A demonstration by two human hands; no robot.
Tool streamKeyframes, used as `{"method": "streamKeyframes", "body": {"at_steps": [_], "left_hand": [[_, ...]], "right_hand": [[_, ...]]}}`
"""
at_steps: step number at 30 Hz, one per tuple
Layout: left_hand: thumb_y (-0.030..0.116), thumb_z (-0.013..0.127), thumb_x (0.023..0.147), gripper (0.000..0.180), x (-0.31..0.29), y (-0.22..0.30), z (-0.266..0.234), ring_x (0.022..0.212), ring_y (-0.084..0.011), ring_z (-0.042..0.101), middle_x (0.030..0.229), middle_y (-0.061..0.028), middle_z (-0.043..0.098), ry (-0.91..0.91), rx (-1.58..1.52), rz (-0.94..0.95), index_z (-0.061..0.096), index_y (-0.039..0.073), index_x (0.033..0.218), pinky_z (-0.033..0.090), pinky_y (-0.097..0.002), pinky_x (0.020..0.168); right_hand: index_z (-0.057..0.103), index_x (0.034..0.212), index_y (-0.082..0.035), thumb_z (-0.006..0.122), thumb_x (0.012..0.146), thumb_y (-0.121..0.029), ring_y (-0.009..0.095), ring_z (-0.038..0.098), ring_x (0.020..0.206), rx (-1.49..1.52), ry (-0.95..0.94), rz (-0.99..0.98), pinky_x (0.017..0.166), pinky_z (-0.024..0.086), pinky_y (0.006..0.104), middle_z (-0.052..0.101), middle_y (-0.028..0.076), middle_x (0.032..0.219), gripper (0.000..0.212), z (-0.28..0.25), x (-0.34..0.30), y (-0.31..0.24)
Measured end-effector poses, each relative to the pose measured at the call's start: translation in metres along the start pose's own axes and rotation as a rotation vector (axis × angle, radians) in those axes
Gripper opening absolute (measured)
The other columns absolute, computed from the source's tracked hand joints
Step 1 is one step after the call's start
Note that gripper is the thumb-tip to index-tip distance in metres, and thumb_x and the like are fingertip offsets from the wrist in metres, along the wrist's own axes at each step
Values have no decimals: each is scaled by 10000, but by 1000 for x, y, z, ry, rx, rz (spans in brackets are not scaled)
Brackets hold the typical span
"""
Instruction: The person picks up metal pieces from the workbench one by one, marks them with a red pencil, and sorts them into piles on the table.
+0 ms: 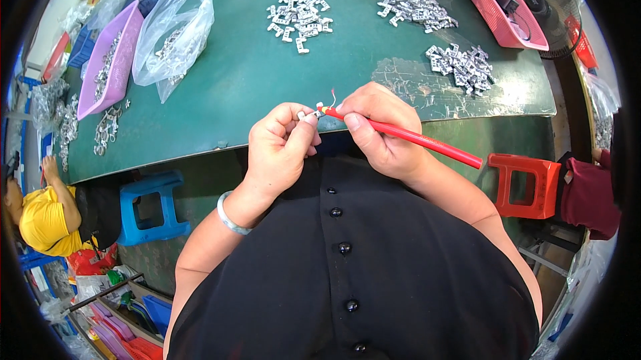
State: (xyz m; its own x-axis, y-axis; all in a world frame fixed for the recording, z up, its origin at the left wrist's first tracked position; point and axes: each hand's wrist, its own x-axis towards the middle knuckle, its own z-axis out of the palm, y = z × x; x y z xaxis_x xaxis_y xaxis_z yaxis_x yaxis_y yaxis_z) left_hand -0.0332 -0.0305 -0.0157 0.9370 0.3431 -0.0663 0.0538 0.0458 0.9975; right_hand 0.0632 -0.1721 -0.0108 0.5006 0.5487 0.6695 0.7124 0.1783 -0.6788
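Note:
My left hand [284, 143] pinches a small white-and-silver piece [308, 116] between thumb and fingers, just in front of the table's near edge. My right hand [384, 126] is closed round a long red pen-shaped tool [427, 141]. Its narrow tip meets or nearly meets the small piece; the exact contact is too small to tell. A thin strand with a reddish end [333, 96] sticks up beside the tip. Beyond the hands, small white-and-dark parts lie in three piles: one at the middle [300, 14], one farther right [417, 8], one nearer right [461, 68].
On the green table [234, 93], a clear plastic bag [180, 33] and a purple basket [110, 70] hold metal parts at left. A pink basket [501, 10] stands far right. Blue [153, 206] and red stools [525, 185] flank me. A person in yellow [50, 220] works at left.

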Motion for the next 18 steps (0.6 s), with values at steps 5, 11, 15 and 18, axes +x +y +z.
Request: {"method": "streamKeyframes", "body": {"at_steps": [5, 11, 15, 18], "left_hand": [[93, 495, 872, 91, 0, 2, 1, 532, -29, 477, 642, 8, 543, 0, -5, -9, 555, 25, 864, 393, -154, 485], [93, 497, 870, 93, 0, 1, 0, 522, -32, 475, 640, 5, 547, 7, -15, -19, 559, 25, 855, 390, -155, 482], [98, 497, 870, 97, 1, 2, -1, 510, -33, 471, 630, 4, 546, 16, -25, -18, 559, 28, 846, 385, -156, 473], [92, 505, 859, 100, 3, 5, -3, 523, -33, 490, 618, -4, 550, 38, -66, -39, 552, 13, 820, 412, -167, 483]], "right_hand": [[574, 777, -21, 579, 765, -35, 246, 561, 652, -20, -3, -16, 601, 443, 316, 590, 90, 728, 18, 0, 0, 0], [575, 770, -20, 569, 766, -32, 245, 557, 643, -22, 6, -6, 597, 440, 316, 586, 93, 719, 14, -1, 1, -2], [578, 763, -15, 558, 767, -26, 232, 549, 627, -11, 9, -3, 580, 435, 308, 584, 96, 707, 23, -3, -1, -3], [581, 761, -12, 553, 772, -27, 220, 547, 621, 54, 75, 31, 568, 433, 300, 585, 99, 704, 34, -4, -3, 0]]}}
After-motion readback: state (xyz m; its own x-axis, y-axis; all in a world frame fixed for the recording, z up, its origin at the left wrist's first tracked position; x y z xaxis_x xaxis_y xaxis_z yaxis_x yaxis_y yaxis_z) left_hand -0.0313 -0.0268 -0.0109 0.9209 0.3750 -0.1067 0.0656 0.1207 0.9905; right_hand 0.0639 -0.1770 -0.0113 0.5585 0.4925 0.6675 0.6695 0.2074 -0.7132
